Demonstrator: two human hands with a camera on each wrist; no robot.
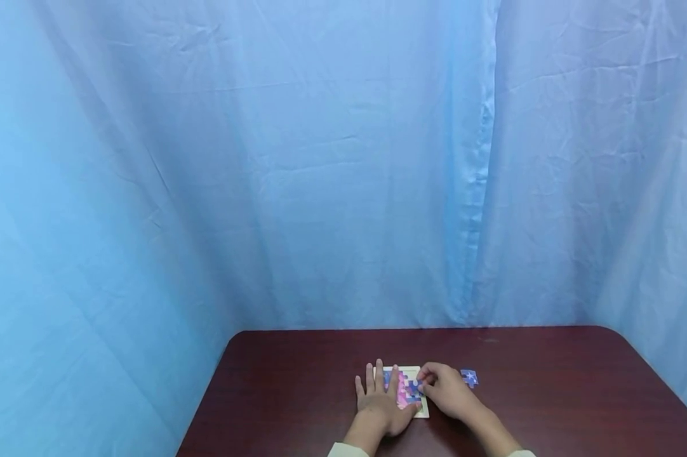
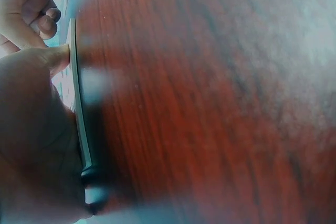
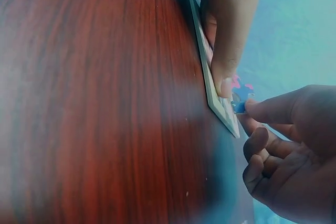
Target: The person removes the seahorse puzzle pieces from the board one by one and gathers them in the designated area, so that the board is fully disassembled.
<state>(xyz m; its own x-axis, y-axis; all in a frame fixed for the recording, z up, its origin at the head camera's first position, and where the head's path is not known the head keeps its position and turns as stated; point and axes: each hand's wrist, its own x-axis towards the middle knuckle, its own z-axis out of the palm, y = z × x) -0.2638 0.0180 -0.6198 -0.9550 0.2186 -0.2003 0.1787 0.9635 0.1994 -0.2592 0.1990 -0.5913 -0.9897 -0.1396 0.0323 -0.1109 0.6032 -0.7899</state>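
A jigsaw puzzle in a pale frame (image 1: 425, 412) lies on the table, its fitted pieces pink and blue. Across its left side my left hand (image 1: 378, 406) rests with fingers spread, the thumb on the near edge of the frame. At the right side of the puzzle, my right hand (image 1: 447, 390) pinches a blue puzzle piece (image 3: 242, 98) with a pink edge between thumb and index finger. In the right wrist view this piece stands tilted above the frame, close to the left thumb. My palm hides part of the puzzle.
Another blue puzzle piece (image 1: 469, 377) with a white star lies on the table just beyond the right hand. The dark red-brown table (image 1: 286, 381) has rounded far corners. Light blue curtains (image 1: 343, 190) hang behind it and along both sides.
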